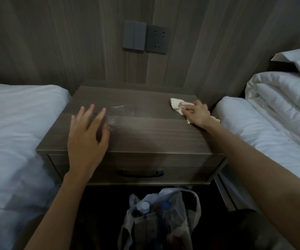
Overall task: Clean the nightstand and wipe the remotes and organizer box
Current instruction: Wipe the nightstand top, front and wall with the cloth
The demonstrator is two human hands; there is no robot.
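Note:
A dark wood nightstand [145, 134] stands between two beds, its top bare except for a patch of white dust or crumbs [117, 110] near the left middle. My right hand [197, 112] presses a cream cloth [177, 104] flat on the top's far right corner. My left hand [87, 136] hovers over the left front part of the top with fingers spread and nothing in it. No remotes or organizer box are in view.
White-sheeted beds flank the nightstand, left [13, 132] and right [272, 127]. A drawer with a black handle [139, 173] faces me. A plastic bag with bottles [156, 217] sits on the floor below. A switch and socket [145, 39] are on the wall.

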